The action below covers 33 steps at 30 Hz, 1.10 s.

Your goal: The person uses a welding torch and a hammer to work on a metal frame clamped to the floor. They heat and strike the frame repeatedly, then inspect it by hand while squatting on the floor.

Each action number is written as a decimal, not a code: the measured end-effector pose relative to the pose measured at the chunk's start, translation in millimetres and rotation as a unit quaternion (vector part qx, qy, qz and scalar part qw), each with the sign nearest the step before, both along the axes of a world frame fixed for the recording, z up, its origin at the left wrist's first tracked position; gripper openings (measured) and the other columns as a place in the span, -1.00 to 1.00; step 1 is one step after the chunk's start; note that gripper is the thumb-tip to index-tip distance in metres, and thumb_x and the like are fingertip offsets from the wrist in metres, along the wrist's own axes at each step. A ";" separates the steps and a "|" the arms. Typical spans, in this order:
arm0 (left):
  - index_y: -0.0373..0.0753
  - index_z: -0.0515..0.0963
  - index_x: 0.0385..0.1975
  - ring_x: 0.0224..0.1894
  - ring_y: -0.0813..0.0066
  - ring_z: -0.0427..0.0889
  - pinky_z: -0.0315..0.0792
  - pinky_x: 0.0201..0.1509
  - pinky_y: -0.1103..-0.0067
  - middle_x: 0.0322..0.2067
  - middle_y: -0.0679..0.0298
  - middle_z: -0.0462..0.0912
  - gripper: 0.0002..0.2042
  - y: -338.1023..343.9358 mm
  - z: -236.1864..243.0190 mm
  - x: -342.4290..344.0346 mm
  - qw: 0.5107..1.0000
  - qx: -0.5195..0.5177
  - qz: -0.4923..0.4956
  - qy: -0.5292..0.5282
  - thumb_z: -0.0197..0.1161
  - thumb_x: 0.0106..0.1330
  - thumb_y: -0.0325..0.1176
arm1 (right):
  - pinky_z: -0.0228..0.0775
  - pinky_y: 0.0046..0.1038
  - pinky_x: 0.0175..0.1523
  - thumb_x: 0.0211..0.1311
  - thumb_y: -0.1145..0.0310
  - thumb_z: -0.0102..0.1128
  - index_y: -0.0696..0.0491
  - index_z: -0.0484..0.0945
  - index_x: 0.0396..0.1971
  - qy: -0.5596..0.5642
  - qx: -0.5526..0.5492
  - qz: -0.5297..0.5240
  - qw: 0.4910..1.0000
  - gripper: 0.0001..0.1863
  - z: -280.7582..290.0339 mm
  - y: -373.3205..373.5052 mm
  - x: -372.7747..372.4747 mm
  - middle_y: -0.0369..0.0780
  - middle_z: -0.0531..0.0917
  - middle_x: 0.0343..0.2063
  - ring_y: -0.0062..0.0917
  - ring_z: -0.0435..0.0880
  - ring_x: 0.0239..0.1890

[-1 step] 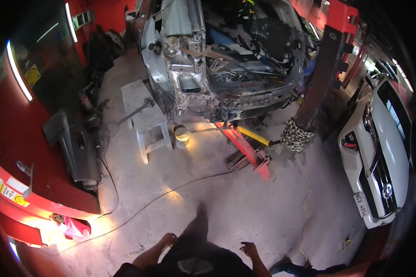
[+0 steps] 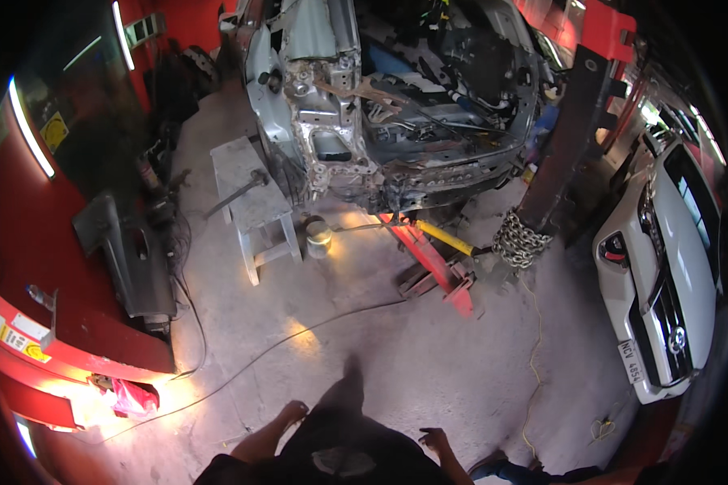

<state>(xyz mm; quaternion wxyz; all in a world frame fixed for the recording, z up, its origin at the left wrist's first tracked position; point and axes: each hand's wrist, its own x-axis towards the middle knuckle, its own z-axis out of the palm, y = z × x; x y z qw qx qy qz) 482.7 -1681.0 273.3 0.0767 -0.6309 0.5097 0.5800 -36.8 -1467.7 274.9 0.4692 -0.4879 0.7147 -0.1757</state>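
Observation:
My left hand hangs beside my dark clothing at the lower middle, its fingers mostly hidden. To its right my right hand hangs low with a finger stretched out and nothing visible in it. Both hands are over the concrete floor and touch no tool. Ahead stands a stripped car body with bare, rusty metal at its front end. A red and yellow hydraulic puller reaches from the floor to below that front. A hammer-like long-handled tool lies on a grey bench at the left.
A tin can stands by the bench. Chain wraps a dark post. A cable and a yellow cord cross the floor. A white vehicle stands right; another person's jeans-clad leg is lower right. Dark panels lean left.
The view and my hands have shifted very slightly. Nothing has been picked up or put down.

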 end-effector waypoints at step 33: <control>-0.32 0.70 -0.09 -0.07 -0.02 0.71 0.58 0.02 0.30 -0.11 0.02 0.73 -0.80 -670.2 367.3 -475.9 0.767 -0.624 0.089 0.122 0.39 0.30 -0.55 | 0.62 -0.22 -0.04 0.38 0.53 0.09 0.20 0.67 0.05 0.031 -0.232 -0.058 0.971 -0.68 214.8 -799.7 -329.7 0.05 0.76 -0.22 -0.07 0.79 -0.16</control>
